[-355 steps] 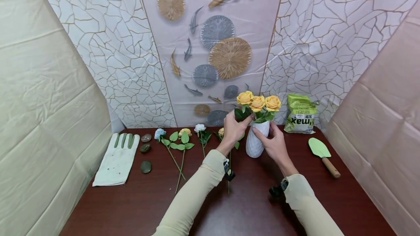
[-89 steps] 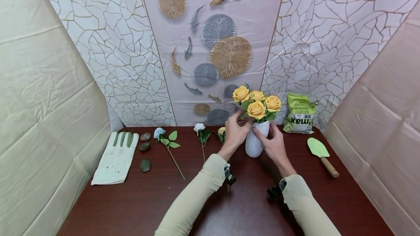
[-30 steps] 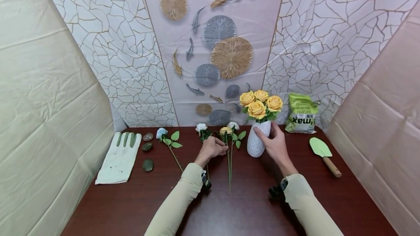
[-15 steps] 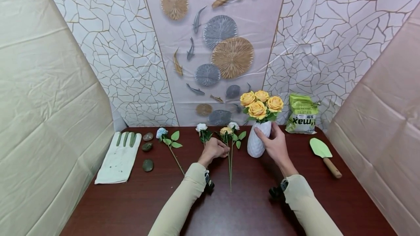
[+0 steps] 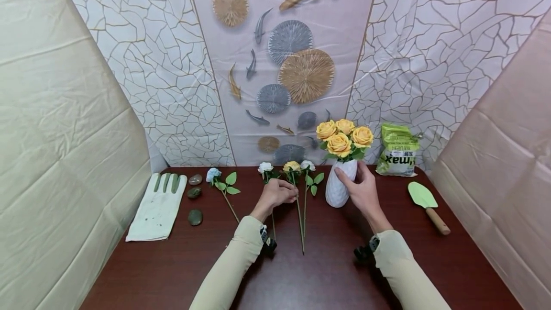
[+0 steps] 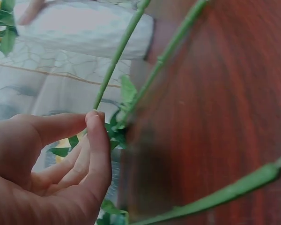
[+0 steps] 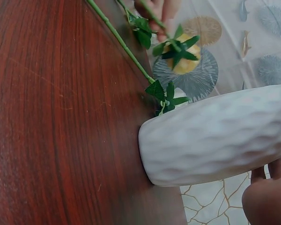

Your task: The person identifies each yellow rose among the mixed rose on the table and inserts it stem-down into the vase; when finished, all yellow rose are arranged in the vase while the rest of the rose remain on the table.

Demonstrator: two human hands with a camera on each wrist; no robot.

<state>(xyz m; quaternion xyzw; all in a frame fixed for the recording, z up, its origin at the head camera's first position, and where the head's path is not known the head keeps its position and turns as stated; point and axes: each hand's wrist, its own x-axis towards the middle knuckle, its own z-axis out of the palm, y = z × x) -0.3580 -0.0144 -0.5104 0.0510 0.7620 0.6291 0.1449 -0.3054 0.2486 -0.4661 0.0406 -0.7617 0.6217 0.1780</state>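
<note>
My left hand [image 5: 277,195] pinches the stem of a yellow rose [image 5: 292,166] between thumb and fingertips. In the left wrist view that green stem [image 6: 118,58] rises off the table at a slant, and the right wrist view shows the bloom [image 7: 183,55] raised. My right hand [image 5: 365,195] grips the side of a white textured vase [image 5: 337,191], which stands slightly tilted. Several yellow roses [image 5: 339,144] fill its mouth; their stems inside are hidden. White roses lie on either side of the left hand, one left [image 5: 265,168] and one right [image 5: 307,165].
On the dark table [image 5: 327,271] a blue rose [image 5: 213,174] lies further left, beside several stones [image 5: 195,217] and a white-green glove [image 5: 157,207]. At right are a green bag [image 5: 397,152] and a trowel [image 5: 428,207]. Cloth walls surround the table.
Another yellow rose from the table now stands in the vase. My left hand has moved left from the vase to the yellow rose's stem and lifted it slightly. My right hand stays on the vase.
</note>
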